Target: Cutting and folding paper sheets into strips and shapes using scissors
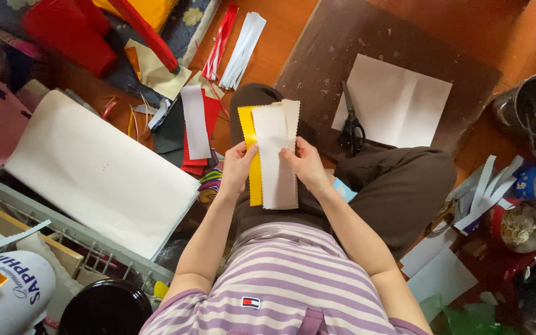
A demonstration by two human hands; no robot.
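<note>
— Holding what, exactly?

— We hold two paper strips above our lap: a white strip (278, 155) with zigzag edges in front, a yellow strip (250, 152) just behind it, touching. Our left hand (238, 169) has its fingers clamped on the yellow strip's edge; our right hand (306, 165) has its fingers clamped on the white one.

— And around us?

— We sit on a wooden floor (280, 37). Black scissors (351, 127) lie on a brown board (355, 37), beside a creased white sheet (398, 102). A large white paper roll (100, 174) lies at our left, red and white strips (196, 127) near it.
</note>
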